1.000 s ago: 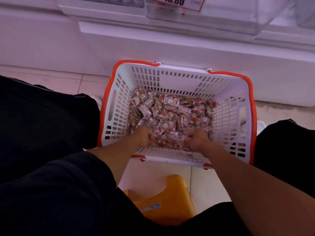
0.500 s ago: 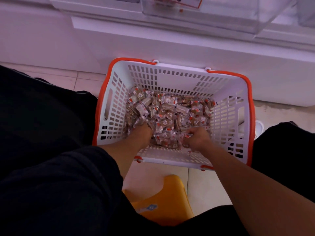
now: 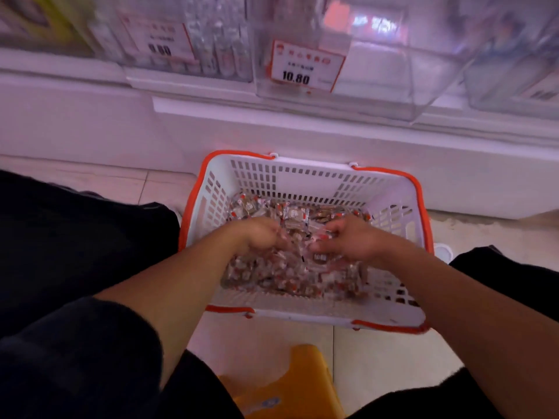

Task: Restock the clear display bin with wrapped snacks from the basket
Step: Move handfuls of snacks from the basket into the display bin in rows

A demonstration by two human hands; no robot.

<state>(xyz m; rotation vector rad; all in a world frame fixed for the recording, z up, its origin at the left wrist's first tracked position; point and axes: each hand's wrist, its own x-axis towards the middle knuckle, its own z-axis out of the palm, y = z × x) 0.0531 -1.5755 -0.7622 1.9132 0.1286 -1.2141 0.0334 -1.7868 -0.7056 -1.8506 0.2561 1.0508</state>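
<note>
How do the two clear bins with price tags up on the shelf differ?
The bin tagged 10.80 looks nearly empty; the bin to its left is packed with clear-wrapped goods. The 10.80 tag reads sharply; the left bin's tag is blurred. Both are clear plastic, above the basket.

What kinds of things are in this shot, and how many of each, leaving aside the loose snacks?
Hands: 2, left hand and right hand
Basket: 1
Readable price tags: 2, the 10.80 tag and a blurred tag
Yellow stool: 1
Wrapped snacks: too many to count
Total: 6
</note>
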